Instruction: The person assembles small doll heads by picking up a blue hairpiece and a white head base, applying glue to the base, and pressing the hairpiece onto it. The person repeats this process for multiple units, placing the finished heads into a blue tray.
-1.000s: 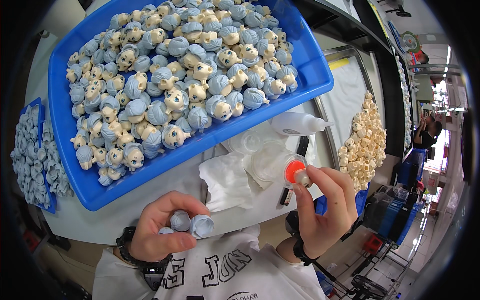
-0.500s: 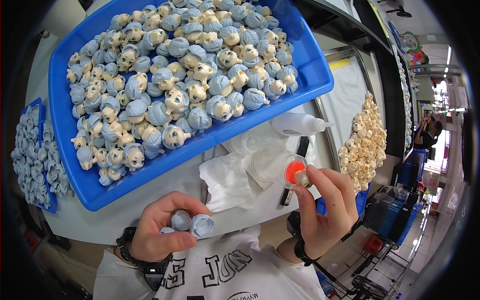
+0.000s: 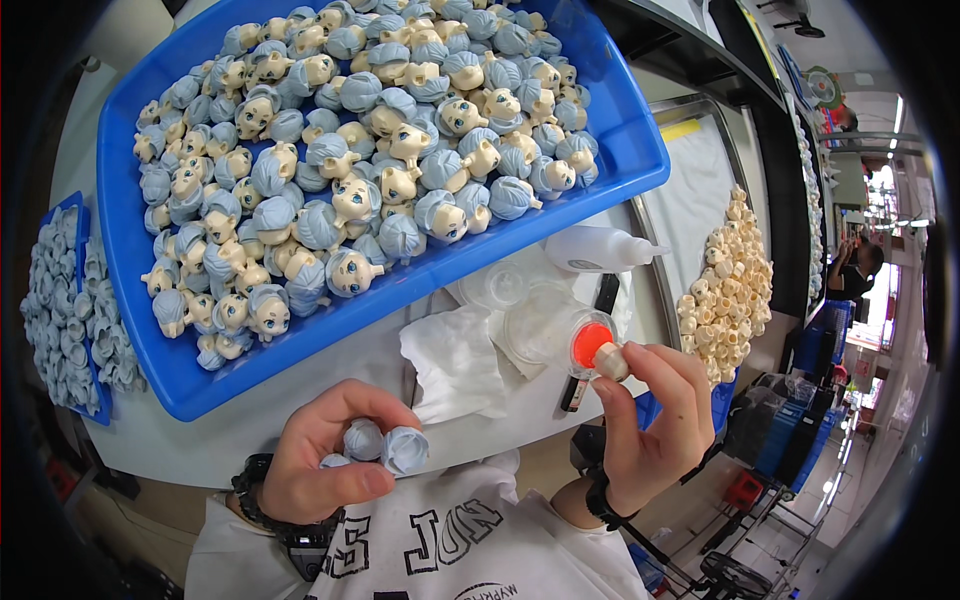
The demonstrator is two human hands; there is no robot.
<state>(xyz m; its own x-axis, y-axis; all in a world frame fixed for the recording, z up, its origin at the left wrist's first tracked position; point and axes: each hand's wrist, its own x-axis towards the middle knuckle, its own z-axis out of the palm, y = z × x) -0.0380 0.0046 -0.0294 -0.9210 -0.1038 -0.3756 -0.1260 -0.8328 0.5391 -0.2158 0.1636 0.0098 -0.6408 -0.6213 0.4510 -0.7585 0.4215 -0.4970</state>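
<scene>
Several pale blue doll hair caps [image 3: 405, 451] are cupped in my left hand [image 3: 325, 455], the nearest one showing its hollow side. Pinched between the thumb and fingertips of my right hand [image 3: 655, 425] is a small cream doll head piece [image 3: 611, 361]. It is right at the edge of a small round container with a bright orange-red inside [image 3: 592, 344]; I cannot tell whether they touch. A clear plastic cup [image 3: 540, 322] lies beside that container. Left of it is a crumpled white cloth [image 3: 452, 362].
A large blue tray [image 3: 400, 285] heaped with assembled doll heads takes up the far side. At far left is a pile of blue hair caps [image 3: 62, 310]. Cream head pieces [image 3: 728, 295] lie on a metal tray at right. A white squeeze bottle [image 3: 597, 248] lies behind the cup.
The cream head piece has turned in my right fingers, showing more of its pale side, and shifted slightly. My left hand has stayed in place with the hair caps.
</scene>
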